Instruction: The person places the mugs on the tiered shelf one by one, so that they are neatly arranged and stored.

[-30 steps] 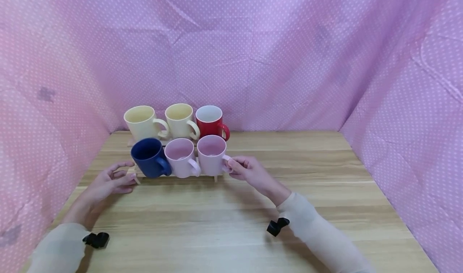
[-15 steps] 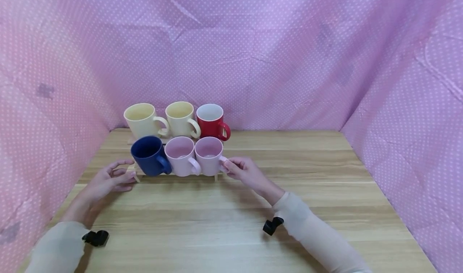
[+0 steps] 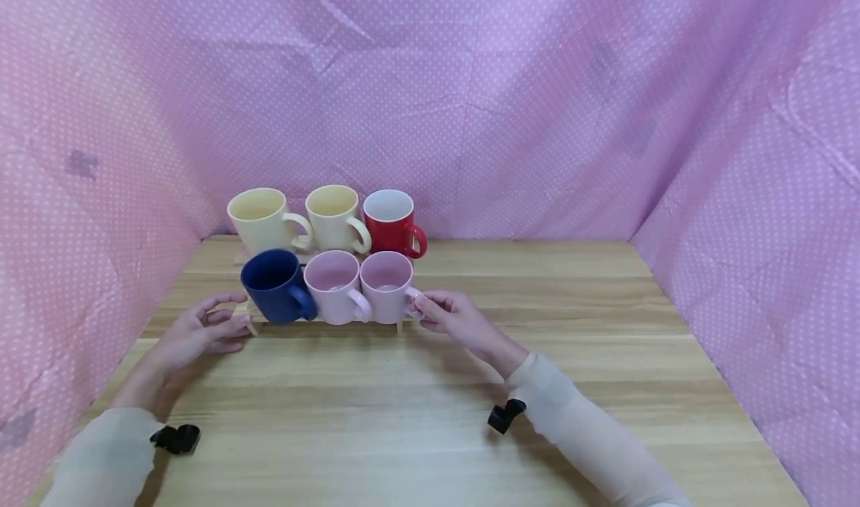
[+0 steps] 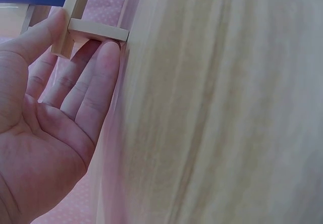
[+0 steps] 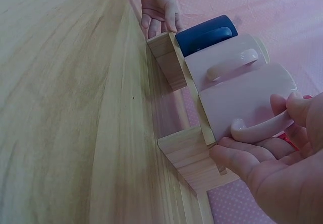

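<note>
My right hand [image 3: 463, 328] pinches the handle of the rightmost pink mug [image 3: 386, 290], which stands upright at the right end of the front row. In the right wrist view thumb and finger meet on that handle [image 5: 262, 128], with the other fingers under it by the rack's edge. At the opposite end, my left hand [image 3: 195, 335] grips the end of the low wooden rack [image 4: 98, 30], thumb on its front rail and fingers behind. A second pink mug [image 3: 332, 290] stands close beside the held one, and a dark blue mug [image 3: 272, 287] is nearest my left hand.
Behind, on a rear tier, stand two cream mugs [image 3: 258, 223] and a red mug with a white inside [image 3: 388, 227]. The wood-grain table [image 3: 430, 410] extends in front and to the right. Pink dotted cloth [image 3: 470, 119] hangs around the back and sides.
My right hand has shifted slightly left and brought the pink mug down beside its pink neighbour, closing the gap between them. My left hand stays at the rack's end.
</note>
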`<state>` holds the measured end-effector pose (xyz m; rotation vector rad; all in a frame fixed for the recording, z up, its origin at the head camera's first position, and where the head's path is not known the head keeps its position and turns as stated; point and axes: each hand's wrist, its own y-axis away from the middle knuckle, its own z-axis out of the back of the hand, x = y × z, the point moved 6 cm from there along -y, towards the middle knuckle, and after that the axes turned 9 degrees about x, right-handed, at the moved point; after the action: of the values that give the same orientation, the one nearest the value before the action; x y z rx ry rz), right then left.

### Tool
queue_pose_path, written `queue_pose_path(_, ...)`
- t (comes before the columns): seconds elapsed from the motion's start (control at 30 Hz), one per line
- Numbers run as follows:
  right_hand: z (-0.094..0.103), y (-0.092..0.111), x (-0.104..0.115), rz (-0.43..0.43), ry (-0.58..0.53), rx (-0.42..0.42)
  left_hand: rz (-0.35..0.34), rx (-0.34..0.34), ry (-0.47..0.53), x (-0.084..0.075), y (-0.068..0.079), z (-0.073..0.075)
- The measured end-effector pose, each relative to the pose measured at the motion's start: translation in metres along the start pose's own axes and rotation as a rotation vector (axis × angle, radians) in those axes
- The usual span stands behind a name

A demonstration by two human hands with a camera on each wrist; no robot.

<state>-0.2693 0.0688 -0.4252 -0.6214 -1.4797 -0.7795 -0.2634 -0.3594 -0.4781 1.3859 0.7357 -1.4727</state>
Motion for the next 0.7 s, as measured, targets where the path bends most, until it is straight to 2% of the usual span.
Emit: queue_pose_path(0.7, 0.0030, 0.0005, -0.0013, -0.012, -0.011, 0.010, 0.017, 0.008, 0.018, 0.0022, -0.0050, -0.0011)
